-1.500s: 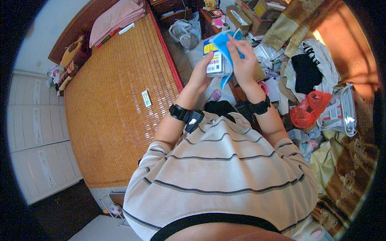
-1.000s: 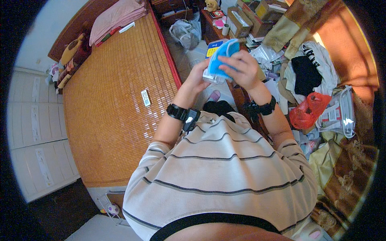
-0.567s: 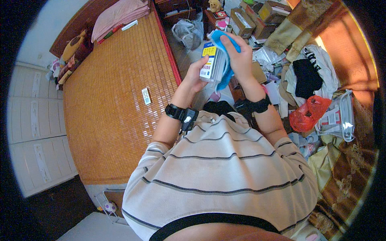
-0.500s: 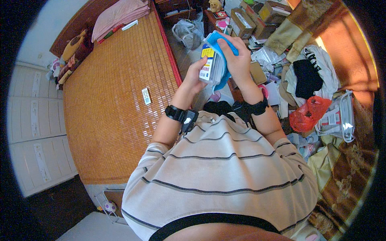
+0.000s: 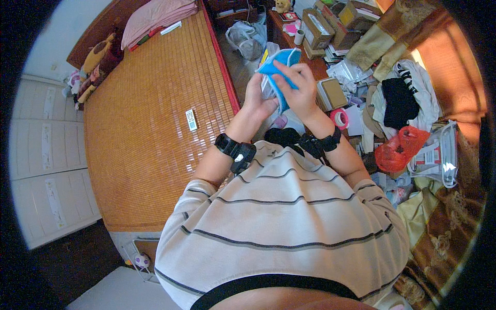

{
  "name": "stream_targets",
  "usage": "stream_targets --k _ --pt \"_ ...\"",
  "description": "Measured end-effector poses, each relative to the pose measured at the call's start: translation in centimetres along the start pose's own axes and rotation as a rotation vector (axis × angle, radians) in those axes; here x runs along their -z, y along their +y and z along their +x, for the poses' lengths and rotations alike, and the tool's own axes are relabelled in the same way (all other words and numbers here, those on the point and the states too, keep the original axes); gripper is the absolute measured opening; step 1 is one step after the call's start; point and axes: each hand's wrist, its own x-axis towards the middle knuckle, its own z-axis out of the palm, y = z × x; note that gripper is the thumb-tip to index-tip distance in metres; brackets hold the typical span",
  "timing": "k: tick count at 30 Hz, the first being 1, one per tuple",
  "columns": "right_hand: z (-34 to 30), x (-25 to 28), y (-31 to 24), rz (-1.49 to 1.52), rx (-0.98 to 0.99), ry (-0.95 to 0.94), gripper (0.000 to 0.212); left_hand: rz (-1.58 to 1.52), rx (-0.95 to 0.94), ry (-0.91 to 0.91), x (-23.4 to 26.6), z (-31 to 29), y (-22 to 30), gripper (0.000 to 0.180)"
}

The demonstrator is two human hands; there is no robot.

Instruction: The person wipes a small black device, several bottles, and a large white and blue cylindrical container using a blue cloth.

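In front of my chest, my left hand (image 5: 257, 99) grips a small clear plastic box (image 5: 266, 88) with a yellow and white label. Most of the box is now behind the blue cloth (image 5: 280, 61) and my fingers. My right hand (image 5: 301, 92) has its fingers closed on the cloth, which is folded over the box and hangs down its right side. The two hands are close together, and each wrist wears a black strap.
On the left is a bed with a bamboo mat (image 5: 150, 144) and a small white digital display (image 5: 191, 119) on it. To the right, a cluttered desk holds cardboard boxes (image 5: 315, 28), a white cup (image 5: 299, 36), a pink tape roll (image 5: 340, 119) and a red plastic bag (image 5: 402, 149).
My right hand has moved lower, and the blue cloth now covers the upper face of the box. The box's label, plainly seen before, is mostly hidden.
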Motion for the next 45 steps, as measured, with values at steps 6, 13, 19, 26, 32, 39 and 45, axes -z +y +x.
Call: stream_targets --k 6,13,19,26,32,39,45 --pt "0.2 0.0 0.9 -0.169 0.146 -0.056 0.033 -0.297 0.104 -0.149 0.0 0.9 -0.2 0.03" --pt "-0.6 1.1 2.4 -0.25 0.36 -0.147 0.031 -0.49 0.219 -0.355 1.7 2.0 -0.8 0.025" --pt "-0.3 1.8 2.1 -0.172 0.279 0.102 0.034 -0.425 0.202 -0.291 -0.4 1.0 -1.3 0.035" --pt "0.2 3.1 1.2 -0.245 0.568 -0.252 0.04 -0.503 0.178 -0.655 2.3 2.7 -2.5 0.033" --pt "-0.2 3.9 2.0 -0.337 0.672 -0.258 0.045 -0.412 0.23 -0.569 0.3 1.5 -1.1 0.036" --pt "0.4 3.8 1.5 -0.224 0.703 -0.157 0.045 -0.223 0.14 -0.348 -0.8 0.3 -0.3 0.037" --pt "1.5 4.5 -0.7 -0.178 0.684 -0.384 0.037 0.123 -0.02 -0.116 2.1 2.0 -0.8 0.035"
